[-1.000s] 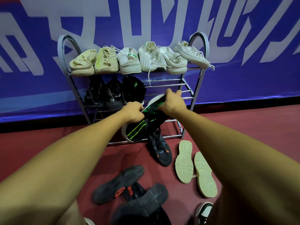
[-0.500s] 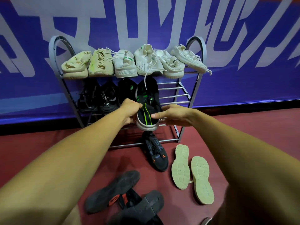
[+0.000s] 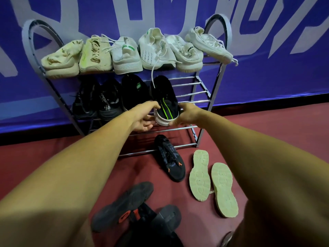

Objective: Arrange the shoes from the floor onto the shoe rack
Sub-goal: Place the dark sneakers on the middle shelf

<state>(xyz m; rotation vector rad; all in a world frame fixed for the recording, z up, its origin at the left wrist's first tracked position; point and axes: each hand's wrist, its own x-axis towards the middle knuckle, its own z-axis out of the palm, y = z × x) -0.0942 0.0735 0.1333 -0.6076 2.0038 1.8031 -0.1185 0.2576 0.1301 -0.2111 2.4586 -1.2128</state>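
While the black shoe with green stripes (image 3: 165,102) lies on the middle shelf of the shoe rack (image 3: 187,84), fourth from the left and just beside three other black shoes (image 3: 106,100), toe to the back and heel outward, it is attended by both hands. Right hand (image 3: 188,114): curled round the right of the heel, thumb above, fingers beneath the pale sole. Left hand (image 3: 144,118): laid against the left of the heel, fingers loose and spread, nothing clasped. Top shelf: six pale shoes (image 3: 126,56), filled side to side; one lace (image 3: 152,75) is hung down over the black shoe. Floor (image 3: 53,157): one black shoe with orange marks (image 3: 170,161) by the foot of the rack, two pale shoes (image 3: 199,175) turned sole-up, dark shoes (image 3: 122,205) sole-up nearer the person. Step judged in hand: seating of the shoe. It is best pushed straight back until the sole is borne by several bars, kept parallel to its neighbour, the hanging lace not trapped, and released only once level.
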